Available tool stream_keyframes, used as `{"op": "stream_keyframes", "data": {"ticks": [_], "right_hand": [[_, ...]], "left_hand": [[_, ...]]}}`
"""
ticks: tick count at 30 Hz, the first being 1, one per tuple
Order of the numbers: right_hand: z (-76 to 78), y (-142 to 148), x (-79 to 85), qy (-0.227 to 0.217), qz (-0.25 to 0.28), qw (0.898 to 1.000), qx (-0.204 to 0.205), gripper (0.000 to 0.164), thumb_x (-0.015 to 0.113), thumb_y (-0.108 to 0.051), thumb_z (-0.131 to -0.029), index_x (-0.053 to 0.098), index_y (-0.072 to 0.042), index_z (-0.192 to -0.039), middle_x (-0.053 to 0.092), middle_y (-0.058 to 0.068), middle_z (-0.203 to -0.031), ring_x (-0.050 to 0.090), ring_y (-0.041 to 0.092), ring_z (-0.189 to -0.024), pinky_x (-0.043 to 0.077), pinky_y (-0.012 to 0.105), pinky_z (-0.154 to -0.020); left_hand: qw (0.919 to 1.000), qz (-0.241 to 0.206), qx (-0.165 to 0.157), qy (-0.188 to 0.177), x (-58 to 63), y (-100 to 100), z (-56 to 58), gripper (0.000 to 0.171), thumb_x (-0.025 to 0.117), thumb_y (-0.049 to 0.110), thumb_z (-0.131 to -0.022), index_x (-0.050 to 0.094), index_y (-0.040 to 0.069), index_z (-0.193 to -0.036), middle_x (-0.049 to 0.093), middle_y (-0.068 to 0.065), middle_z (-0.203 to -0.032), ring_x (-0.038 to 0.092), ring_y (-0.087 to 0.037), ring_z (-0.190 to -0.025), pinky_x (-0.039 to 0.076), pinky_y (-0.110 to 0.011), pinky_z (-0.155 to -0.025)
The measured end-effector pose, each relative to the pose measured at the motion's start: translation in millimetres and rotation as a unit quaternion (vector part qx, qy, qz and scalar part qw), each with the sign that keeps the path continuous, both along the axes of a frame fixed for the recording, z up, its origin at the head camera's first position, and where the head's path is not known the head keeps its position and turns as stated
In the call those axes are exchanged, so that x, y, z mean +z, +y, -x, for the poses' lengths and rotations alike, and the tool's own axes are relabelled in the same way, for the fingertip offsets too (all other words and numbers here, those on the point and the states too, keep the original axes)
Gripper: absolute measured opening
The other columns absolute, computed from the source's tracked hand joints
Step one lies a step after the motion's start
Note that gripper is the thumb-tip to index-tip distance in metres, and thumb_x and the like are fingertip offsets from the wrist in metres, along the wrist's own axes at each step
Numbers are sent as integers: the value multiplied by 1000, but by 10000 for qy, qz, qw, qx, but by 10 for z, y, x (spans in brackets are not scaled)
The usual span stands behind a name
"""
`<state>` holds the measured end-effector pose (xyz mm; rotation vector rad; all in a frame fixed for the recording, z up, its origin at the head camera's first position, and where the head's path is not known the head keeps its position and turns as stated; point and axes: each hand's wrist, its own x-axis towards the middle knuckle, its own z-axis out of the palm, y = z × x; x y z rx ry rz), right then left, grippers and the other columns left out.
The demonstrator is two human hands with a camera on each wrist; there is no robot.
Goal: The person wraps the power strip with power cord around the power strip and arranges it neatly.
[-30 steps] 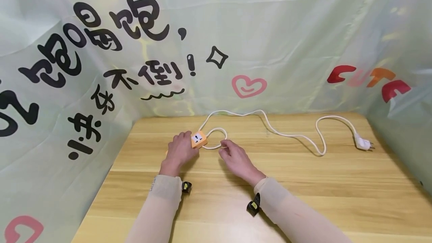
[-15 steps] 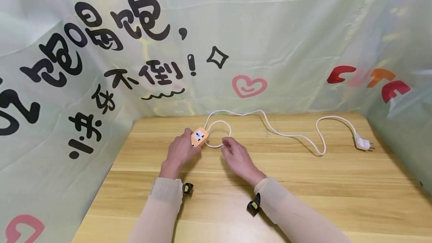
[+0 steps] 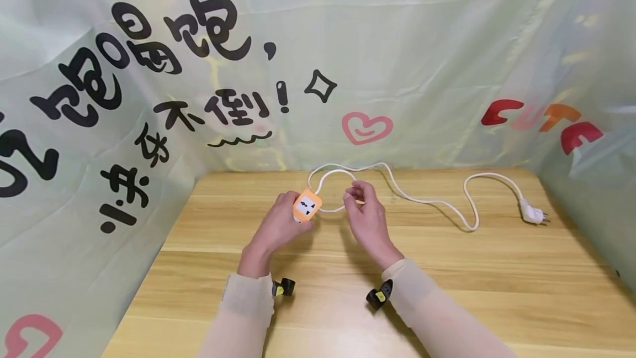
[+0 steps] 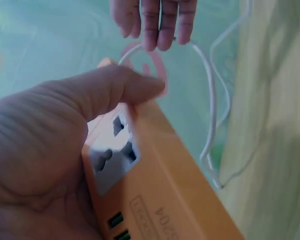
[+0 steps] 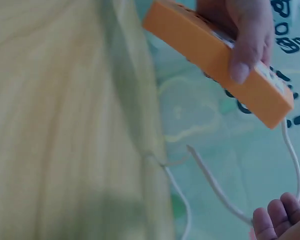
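My left hand (image 3: 280, 222) grips an orange power strip (image 3: 308, 206) near one end, lifted off the table. In the left wrist view its thumb lies over the white socket face (image 4: 115, 155), with USB ports (image 4: 116, 220) below. A white cord (image 4: 211, 95) leaves the strip's end and makes a loop. The right hand (image 3: 369, 217) is at the right side of this loop, held up with its palm toward the strip. Its fingers (image 5: 280, 215) are extended and slightly bent, and the cord passes behind them. Whether they press on the cord cannot be seen fully.
The rest of the cord runs along the back of the wooden table (image 3: 318, 269) to a white plug (image 3: 533, 212) at the right. A printed fabric backdrop (image 3: 422, 59) closes off the back and sides.
The left hand has lifted the power strip, turned it and brought it to the right. The right hand has moved up and right, and the cord loop has widened between them.
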<state>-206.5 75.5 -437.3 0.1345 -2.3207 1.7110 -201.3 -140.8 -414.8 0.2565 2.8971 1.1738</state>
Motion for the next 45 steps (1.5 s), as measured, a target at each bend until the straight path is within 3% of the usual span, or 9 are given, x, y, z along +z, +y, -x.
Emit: {"op": "stream_keyframes", "data": {"ticks": [10,15,19,24,29,32,37,40,45], "right_hand": [[-12,138,252,875,-177,9954,-335,42,65,-11,-104,57,-5,-145,68,11,-109,65,23,-98,50,25,-83],[-28,264,351,1299,-528,9881,-630,29,71,-12,-102,72,-7,-130,65,14,-106,64,25,-96,49,23,-79],[-37,392,420,1079,-550,9915,-468,23,73,-18,-101,75,-4,-119,64,13,-113,62,22,-105,49,24,-85],[-53,522,528,232,603,9974,306,17,71,-19,-102,70,-2,-101,72,2,-91,70,7,-87,56,22,-83],[-108,636,642,-6,1864,9772,1015,19,64,-13,-106,69,-4,-90,47,-2,-58,49,7,-49,49,23,-52],[-164,707,704,351,1236,9873,936,20,64,-14,-106,75,-3,-96,45,-6,-57,37,9,-51,34,26,-48],[-241,788,774,610,-386,9943,784,17,69,-17,-103,80,-6,-97,57,-10,-71,44,11,-66,39,27,-61],[-272,824,809,502,-1005,9896,902,18,68,-20,-104,81,-10,-97,57,-6,-72,46,12,-66,41,27,-62],[-253,907,814,257,-2174,9714,916,16,69,-22,-103,82,-14,-98,64,-3,-75,49,14,-65,43,29,-62]], "left_hand": [[9904,-793,-1040,-443,202,90,-185,64,89,32,-85,53,33,-137,68,1,-97,64,-21,-83,53,-38,-76],[9720,-1391,-1757,-714,311,114,-259,61,85,24,-90,52,31,-141,68,-2,-108,65,-24,-92,54,-40,-81],[9551,-1777,-2207,-869,349,98,-306,60,79,18,-95,51,25,-147,67,-4,-118,64,-24,-101,55,-39,-86],[9515,-1983,-2162,-923,380,56,-343,55,80,17,-93,57,22,-143,69,-5,-119,66,-24,-102,57,-39,-85],[9584,-1793,-2069,-808,418,10,-353,44,81,24,-94,64,27,-134,71,-4,-110,67,-25,-95,58,-39,-81],[9686,-1384,-1953,-672,406,-14,-339,43,79,29,-96,63,28,-135,71,-1,-106,67,-22,-92,56,-36,-80],[9863,-354,-1504,-578,351,-48,-303,26,80,42,-93,69,24,-108,68,5,-88,59,-13,-73,50,-29,-67],[9852,-72,-1620,-550,334,-84,-300,22,78,45,-94,68,26,-97,66,6,-83,57,-12,-69,48,-28,-64],[9742,-91,-2173,-598,349,-132,-347,15,74,44,-98,66,32,-102,67,10,-86,62,-11,-74,51,-27,-68]]}}
